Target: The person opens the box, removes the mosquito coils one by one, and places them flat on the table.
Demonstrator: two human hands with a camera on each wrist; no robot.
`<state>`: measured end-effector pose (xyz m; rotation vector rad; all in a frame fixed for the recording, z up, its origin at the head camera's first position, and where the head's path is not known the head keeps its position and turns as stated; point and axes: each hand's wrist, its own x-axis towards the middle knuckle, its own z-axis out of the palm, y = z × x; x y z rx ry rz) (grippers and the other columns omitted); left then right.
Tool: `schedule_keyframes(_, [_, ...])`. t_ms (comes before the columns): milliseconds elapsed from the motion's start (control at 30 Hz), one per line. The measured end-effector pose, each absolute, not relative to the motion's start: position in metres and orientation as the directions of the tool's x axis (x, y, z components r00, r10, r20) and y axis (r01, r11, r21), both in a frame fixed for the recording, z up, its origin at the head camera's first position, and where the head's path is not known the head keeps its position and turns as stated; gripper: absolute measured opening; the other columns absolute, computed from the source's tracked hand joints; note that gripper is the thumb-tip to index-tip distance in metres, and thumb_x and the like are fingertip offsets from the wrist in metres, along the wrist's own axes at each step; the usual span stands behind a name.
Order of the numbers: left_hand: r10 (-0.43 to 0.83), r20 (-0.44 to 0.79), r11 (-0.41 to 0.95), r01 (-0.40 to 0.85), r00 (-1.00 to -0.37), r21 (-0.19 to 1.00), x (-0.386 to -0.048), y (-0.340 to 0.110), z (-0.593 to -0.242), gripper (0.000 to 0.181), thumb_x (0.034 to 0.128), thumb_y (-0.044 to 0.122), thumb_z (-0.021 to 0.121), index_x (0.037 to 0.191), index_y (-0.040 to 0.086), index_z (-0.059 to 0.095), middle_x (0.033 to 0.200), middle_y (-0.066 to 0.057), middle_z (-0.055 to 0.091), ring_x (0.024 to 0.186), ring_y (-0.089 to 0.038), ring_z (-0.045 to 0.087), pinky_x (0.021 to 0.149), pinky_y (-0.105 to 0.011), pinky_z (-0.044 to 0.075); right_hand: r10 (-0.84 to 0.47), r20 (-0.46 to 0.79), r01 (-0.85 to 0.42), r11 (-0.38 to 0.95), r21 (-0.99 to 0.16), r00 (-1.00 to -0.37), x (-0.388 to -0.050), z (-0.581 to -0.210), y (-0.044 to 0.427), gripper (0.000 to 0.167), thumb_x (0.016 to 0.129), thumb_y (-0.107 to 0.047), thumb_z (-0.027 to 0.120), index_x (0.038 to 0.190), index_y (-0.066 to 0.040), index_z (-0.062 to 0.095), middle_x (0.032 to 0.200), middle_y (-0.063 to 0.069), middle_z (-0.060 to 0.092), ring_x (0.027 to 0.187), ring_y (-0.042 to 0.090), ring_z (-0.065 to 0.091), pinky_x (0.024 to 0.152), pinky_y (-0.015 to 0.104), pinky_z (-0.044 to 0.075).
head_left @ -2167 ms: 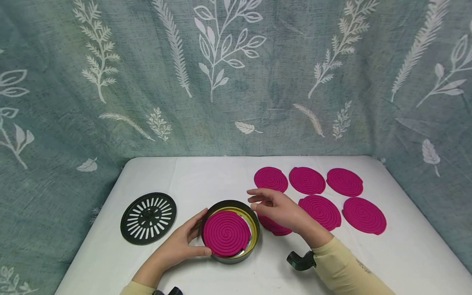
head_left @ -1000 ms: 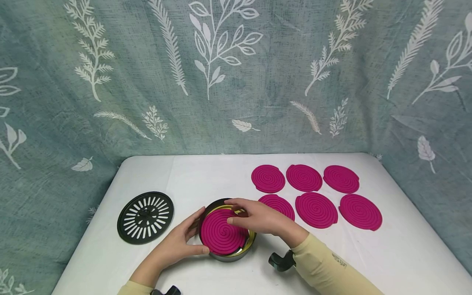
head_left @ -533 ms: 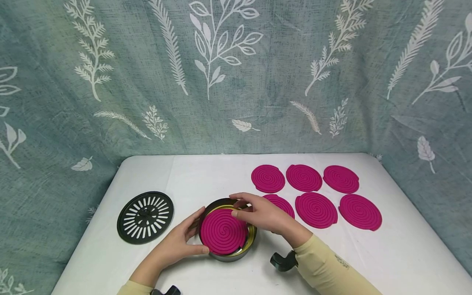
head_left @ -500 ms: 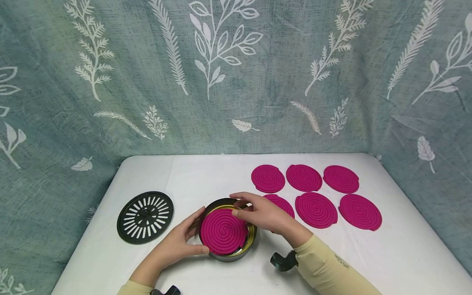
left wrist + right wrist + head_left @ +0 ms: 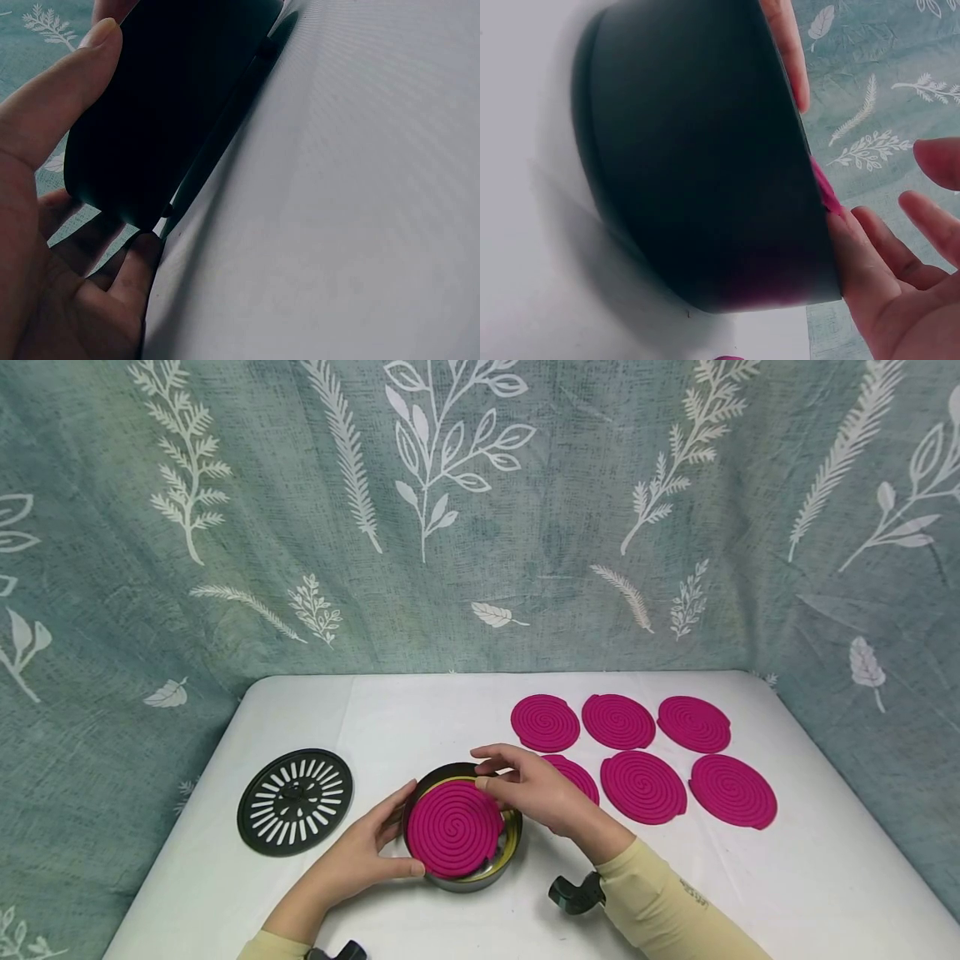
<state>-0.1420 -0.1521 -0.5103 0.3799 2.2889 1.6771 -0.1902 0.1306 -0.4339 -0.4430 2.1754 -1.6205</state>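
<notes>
A round dark tin (image 5: 462,885) with a yellow inner rim stands at mid-table, a magenta mosquito coil (image 5: 453,831) tilted in its mouth. My left hand (image 5: 375,852) grips the tin's left side, thumb near the front rim and fingers round behind. In the left wrist view its thumb (image 5: 64,94) presses the dark wall (image 5: 165,105). My right hand (image 5: 536,785) is over the far right rim and pinches the coil's edge. From the right wrist, a sliver of magenta coil (image 5: 826,191) rises above the rim by the fingertip; the rest is hidden.
Several more magenta mosquito coils (image 5: 643,787) lie flat at the right in two rows, one partly behind my right hand. A black slotted lid (image 5: 296,842) rests on the white table (image 5: 412,718) at the left. A patterned curtain (image 5: 555,527) hangs behind.
My right hand came from the right to the tin, reached over the coil, then drew back slightly. The coil's edge has risen a little with it. The left hand keeps its grip.
</notes>
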Motion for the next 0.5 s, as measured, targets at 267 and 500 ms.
schedule_keyframes(267, [0.369,-0.066,0.287,0.046,-0.927,0.957,-0.1418,-0.1516,-0.5097,0.112,0.0642,0.032,0.094,0.156,0.027,0.030,0.154,0.007,0.037,0.141,-0.009,0.033,0.111,-0.018,0.035,-0.490,-0.147,0.024,0.248,-0.969,-0.859,-0.1914,-0.4362,0.1327,0.048,0.095,-0.023,0.069,0.139,-0.010,0.054,0.129,0.018,0.060,0.110,0.026,0.064,0.085,0.037,0.060])
schedule_keyframes(500, [0.361,-0.073,0.298,0.041,-0.930,0.954,-0.1416,-0.1514,-0.5098,0.112,0.0640,0.034,0.094,0.156,0.027,0.031,0.154,0.006,0.037,0.141,-0.010,0.034,0.111,-0.018,0.035,-0.518,-0.195,0.101,0.204,-0.974,-0.833,-0.1925,-0.4370,0.1343,0.049,0.096,-0.021,0.067,0.141,-0.009,0.051,0.130,0.019,0.059,0.106,0.026,0.065,0.086,0.040,0.060])
